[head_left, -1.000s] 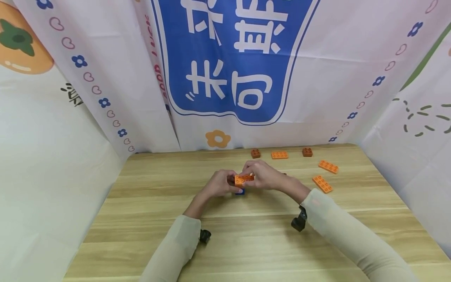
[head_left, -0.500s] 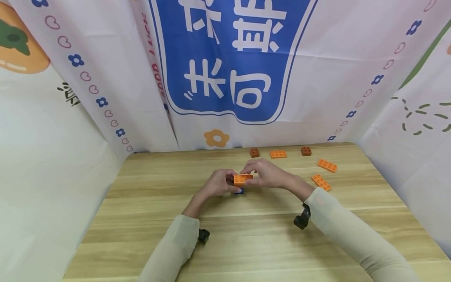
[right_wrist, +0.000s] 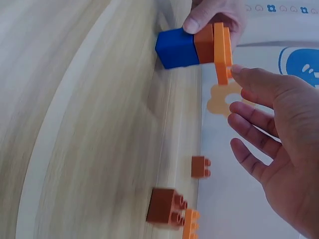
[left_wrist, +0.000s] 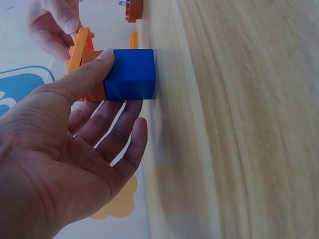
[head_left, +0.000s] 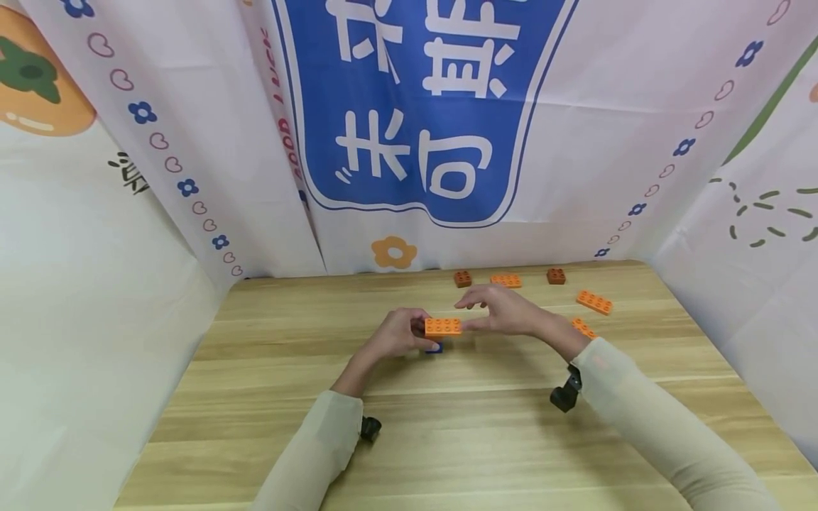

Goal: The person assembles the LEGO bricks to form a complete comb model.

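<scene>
My left hand grips a small stack of toy building bricks near the middle of the table, thumb on one side and fingers on the other. At the bottom is a blue block; above it comes a reddish-brown brick. A flat orange brick, studs up, tops the stack and sticks out to the right past it. My right hand is just right of the stack with its fingers spread and nothing held. Its thumb tip is right at the orange brick's outer end in the right wrist view.
Along the table's back edge lie a brown brick, an orange brick and a second brown brick. Farther right are an orange brick and another orange brick, partly behind the right arm. Printed cloth hangs behind the table.
The right hand has let go of the flat orange brick and drawn back to the right, its fingers spreading. All the brick's top now shows. The left hand has stayed put with the stack.
</scene>
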The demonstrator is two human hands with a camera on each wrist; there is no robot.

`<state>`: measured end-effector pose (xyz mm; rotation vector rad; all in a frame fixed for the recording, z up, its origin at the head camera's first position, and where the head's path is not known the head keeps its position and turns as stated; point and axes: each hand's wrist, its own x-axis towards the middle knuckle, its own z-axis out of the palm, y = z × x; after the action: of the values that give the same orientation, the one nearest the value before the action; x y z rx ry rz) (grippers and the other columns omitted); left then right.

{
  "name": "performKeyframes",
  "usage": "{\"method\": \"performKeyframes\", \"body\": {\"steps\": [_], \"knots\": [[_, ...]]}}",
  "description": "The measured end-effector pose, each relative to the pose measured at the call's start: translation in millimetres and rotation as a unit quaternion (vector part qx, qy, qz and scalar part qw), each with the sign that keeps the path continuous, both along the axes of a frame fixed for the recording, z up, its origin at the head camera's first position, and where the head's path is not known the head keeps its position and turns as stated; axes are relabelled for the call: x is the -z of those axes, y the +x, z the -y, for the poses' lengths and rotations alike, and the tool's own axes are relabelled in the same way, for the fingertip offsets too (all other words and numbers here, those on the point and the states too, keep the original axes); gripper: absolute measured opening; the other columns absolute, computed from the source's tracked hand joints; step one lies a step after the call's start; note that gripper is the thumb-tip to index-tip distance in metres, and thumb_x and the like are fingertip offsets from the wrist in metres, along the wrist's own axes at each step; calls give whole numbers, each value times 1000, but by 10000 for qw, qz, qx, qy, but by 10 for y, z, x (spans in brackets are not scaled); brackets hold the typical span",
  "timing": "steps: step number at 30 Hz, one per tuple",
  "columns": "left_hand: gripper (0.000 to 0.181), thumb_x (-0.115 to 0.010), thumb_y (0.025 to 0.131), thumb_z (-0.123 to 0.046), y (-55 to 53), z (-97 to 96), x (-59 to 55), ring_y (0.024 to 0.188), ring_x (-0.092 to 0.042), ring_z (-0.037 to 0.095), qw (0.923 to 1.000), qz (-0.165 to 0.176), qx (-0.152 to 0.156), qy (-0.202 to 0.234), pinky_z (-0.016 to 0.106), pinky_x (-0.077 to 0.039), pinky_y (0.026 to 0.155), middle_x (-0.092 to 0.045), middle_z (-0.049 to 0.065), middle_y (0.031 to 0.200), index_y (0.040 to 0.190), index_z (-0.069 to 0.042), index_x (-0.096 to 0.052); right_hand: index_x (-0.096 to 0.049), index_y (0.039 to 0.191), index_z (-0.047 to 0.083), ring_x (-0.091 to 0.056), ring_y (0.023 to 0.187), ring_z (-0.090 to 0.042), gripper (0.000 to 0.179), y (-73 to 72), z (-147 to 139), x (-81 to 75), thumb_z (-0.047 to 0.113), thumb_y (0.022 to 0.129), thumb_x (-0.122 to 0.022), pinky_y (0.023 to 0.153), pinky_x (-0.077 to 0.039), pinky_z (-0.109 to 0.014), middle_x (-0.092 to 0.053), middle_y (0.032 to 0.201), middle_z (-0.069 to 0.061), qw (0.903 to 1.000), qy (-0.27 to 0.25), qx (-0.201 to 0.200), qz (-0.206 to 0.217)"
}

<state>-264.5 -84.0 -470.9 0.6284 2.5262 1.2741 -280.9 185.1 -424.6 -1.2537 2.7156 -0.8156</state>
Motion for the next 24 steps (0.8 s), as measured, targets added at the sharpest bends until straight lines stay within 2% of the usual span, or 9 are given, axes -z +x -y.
{"method": "performKeyframes", "body": {"steps": [9, 14, 18, 24], "knots": [[39, -93, 83, -11, 9, -13, -12, 94, -70, 13, 9998, -73, -59, -174, 33, -58, 87, -77, 3, 107, 116, -7, -74, -77, 124, 4, -70, 110, -32, 35, -51, -280, 109, 20, 93, -84, 92, -58, -53, -75, 120, -16, 9994, 36, 339, -89], [40, -93, 83, -12, 15, 2, -11, 95, -69, 13, 9996, -178, 16, -236, 33, -58, 87, -76, 3, 108, 117, -7, -73, -76, 125, 1, -69, 114, -35, 39, -57, -434, 152, 19, 92, -84, 91, -59, -53, -73, 126, -16, 9983, 64, 587, -18], [42, -93, 83, -12, 23, 16, -13, 95, -69, 13, 9996, -210, 71, -194, 32, -58, 87, -76, 3, 110, 119, -6, -73, -75, 126, 0, -68, 118, -37, 41, -58, -542, 193, 19, 91, -86, 91, -59, -52, -71, 131, -19, 9972, 94, 735, -56], [42, -91, 85, -13, 47, 22, -38, 99, -71, 14, 9999, -114, 101, 70, 31, -59, 88, -76, 5, 112, 122, -7, -72, -75, 125, -1, -69, 114, -36, 43, -59, -683, 265, 16, 88, -89, 89, -60, -52, -73, 126, -18, 9966, 35, 827, 11]]}}
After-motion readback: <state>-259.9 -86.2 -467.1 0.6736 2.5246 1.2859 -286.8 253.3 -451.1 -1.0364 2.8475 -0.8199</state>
